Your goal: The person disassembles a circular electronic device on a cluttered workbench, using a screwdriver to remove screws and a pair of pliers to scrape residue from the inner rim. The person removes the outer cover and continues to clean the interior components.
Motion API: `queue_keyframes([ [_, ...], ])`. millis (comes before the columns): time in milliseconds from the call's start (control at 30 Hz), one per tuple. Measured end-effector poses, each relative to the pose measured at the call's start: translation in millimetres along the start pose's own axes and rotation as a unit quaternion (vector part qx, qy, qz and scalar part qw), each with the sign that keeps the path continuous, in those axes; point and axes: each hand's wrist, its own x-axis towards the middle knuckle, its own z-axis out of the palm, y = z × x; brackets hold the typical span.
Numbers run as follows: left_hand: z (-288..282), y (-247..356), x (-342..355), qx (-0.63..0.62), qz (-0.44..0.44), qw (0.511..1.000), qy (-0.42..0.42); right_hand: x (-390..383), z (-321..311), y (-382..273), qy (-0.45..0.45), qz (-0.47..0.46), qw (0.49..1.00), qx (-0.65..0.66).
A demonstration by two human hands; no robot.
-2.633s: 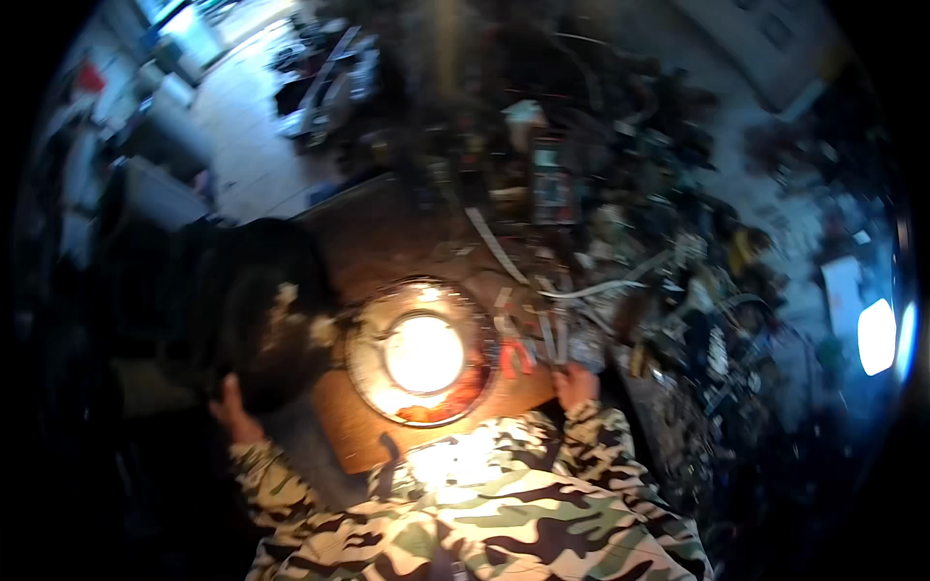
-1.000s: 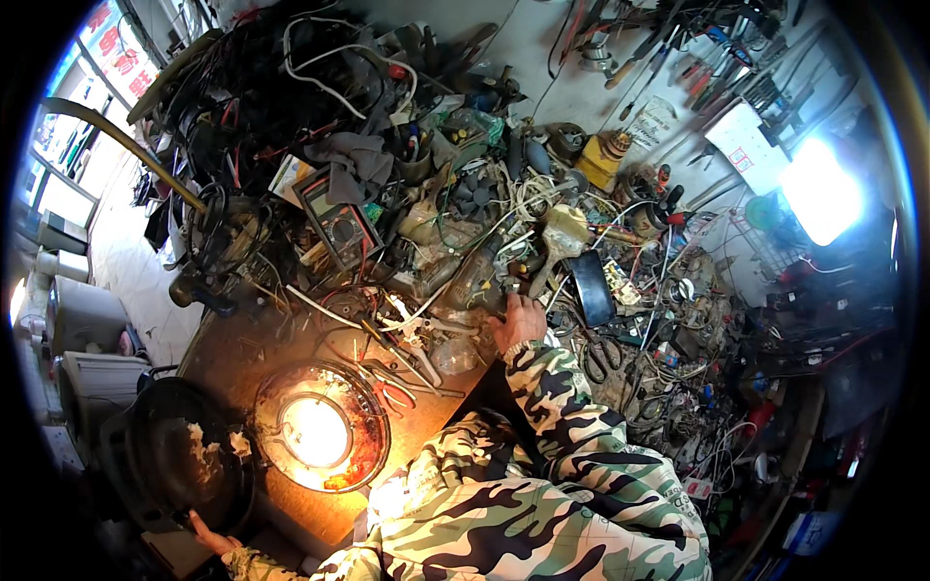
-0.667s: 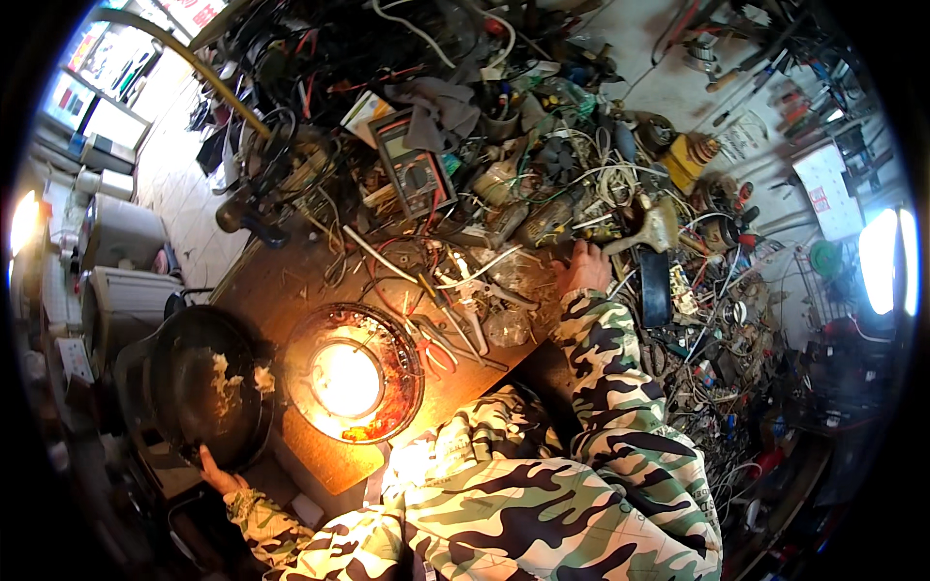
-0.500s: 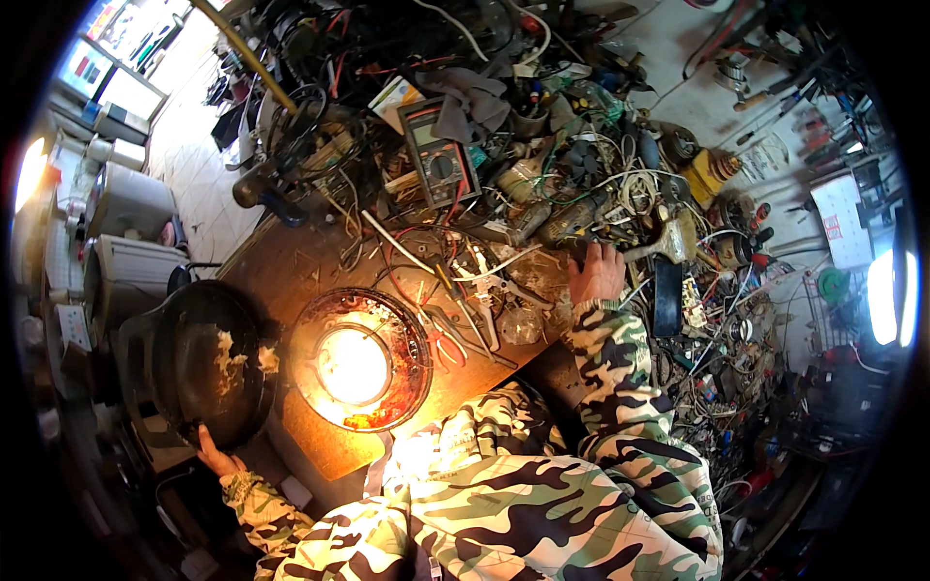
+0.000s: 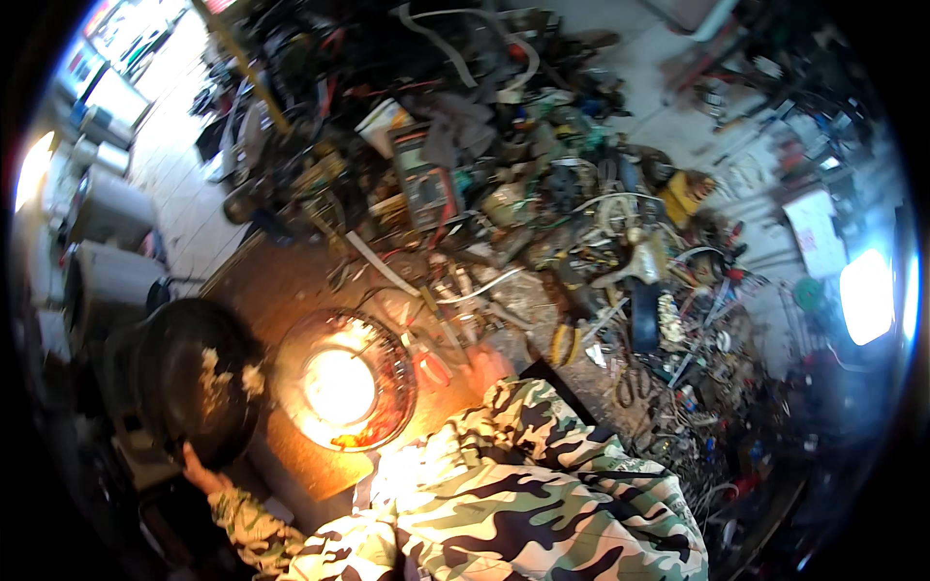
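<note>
At the left, a black round pan-like thing (image 5: 184,392) with ragged tan bits on it is tilted beside the bench. My left hand (image 5: 203,473) is closed on its lower rim; the fingers behind the rim are hidden. A round metal dish (image 5: 395,387) with a glaring white centre lies on the bench to its right. My right hand (image 5: 487,368) is low over the bench's near edge, beside red-handled pliers (image 5: 431,368). Its fingers are smeared by motion, so whether they hold anything does not show.
The brown bench (image 5: 276,276) carries a multimeter (image 5: 426,184) and a heap of wires, tools and scrap reaching to the right. Scissors (image 5: 632,385) and a black flat box (image 5: 645,321) lie at that side. Grey bins (image 5: 111,208) stand at the far left.
My right hand has drawn back from the heap, left and nearer to me, beside the pliers. My left hand stays at the pan-like thing's rim. The whole view has shifted slightly.
</note>
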Motion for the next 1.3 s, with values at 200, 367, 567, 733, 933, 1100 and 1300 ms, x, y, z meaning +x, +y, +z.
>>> queue_keyframes([
  [200,0,-9,32,-0.054,-0.034,0.997,-0.053,-17,7,62,0.108,0.091,0.989,0.044],
  [367,69,6,10,-0.02,0.002,0.997,-0.08,-52,-48,66,0.117,0.146,0.982,0.011],
  [567,119,25,0,0.004,0.019,0.994,-0.108,-84,-110,113,0.263,0.158,0.95,0.061],
  [733,112,11,6,-0.018,-0.007,0.995,-0.099,-73,-270,233,0.518,0.251,0.804,-0.147],
  [933,30,9,14,-0.084,-0.028,0.994,-0.056,-78,-411,457,0.399,0.3,0.843,-0.197],
  [1100,29,21,-2,-0.047,0.051,0.997,0.036,-80,-409,433,0.307,0.354,0.818,-0.333],
  [1300,13,3,-27,-0.029,0.055,0.996,0.067,-89,-423,299,0.471,0.338,0.712,-0.397],
])
